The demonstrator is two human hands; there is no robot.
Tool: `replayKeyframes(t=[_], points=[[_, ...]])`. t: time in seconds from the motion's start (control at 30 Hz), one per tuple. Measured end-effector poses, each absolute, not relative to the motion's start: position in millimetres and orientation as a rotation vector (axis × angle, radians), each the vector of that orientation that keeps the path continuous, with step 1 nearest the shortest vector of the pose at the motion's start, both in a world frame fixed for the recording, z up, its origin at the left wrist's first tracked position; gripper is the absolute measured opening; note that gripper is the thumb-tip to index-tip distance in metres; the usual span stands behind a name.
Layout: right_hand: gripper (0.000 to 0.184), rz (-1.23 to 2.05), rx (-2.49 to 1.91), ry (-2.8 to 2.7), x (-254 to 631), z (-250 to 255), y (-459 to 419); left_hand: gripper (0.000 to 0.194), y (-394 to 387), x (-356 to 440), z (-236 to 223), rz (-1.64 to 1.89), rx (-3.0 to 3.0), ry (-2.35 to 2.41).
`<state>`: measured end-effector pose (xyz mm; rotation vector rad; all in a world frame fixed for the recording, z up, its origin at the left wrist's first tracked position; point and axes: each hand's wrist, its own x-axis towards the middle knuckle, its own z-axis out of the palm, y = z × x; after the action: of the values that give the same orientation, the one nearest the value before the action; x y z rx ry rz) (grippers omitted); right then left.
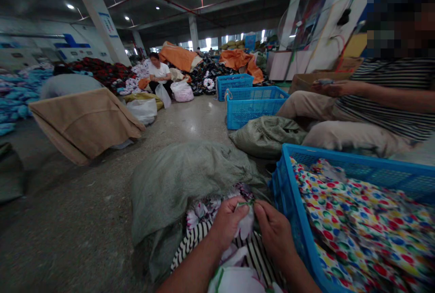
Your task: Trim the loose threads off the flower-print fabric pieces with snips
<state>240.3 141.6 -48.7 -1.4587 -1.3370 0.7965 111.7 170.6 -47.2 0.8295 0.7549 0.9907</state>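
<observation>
Up close, the left hand point(227, 223) and right hand point(273, 232) are held together low in the view, their fingers point(239, 208) closed and pinching a fold of floral cloth point(245, 223) with a thin green edge along the top. Striped black-and-white cloth point(192, 238) lies beneath and around the hands, and more pale printed cloth point(234, 281) sits nearest the forearms. Behind these, a grey-green woven sack point(190, 184) spreads on the concrete floor point(68, 225), with the floral cloth spilling from its mouth. Just beside the right hand, a blue plastic crate point(340, 159) holds a heap of polka-dot cloth point(360, 220). Farther on the right, a seated co-worker point(384, 107) in a striped top and beige trousers has one hand point(329, 88) raised over the lap, beside a second sack point(267, 136) and two more blue crates point(254, 107). Past them, a tan sheet point(84, 123) is draped at the left, and a person in a white shirt point(159, 72) sits among white bags point(142, 109), orange tarps point(178, 56) and piled dark cloth point(207, 73).
</observation>
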Motion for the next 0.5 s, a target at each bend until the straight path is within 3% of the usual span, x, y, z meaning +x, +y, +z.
replayKeyframes(t=[0.17,0.5], points=[[0.037,1.109,-1.296,-0.655,247,-52,151,0.030,175,114,-55,1.044,0.666,0.800],[0.030,1.581,-1.020,-0.503,238,-78,151,0.031,180,115,-51,1.119,0.468,0.724]])
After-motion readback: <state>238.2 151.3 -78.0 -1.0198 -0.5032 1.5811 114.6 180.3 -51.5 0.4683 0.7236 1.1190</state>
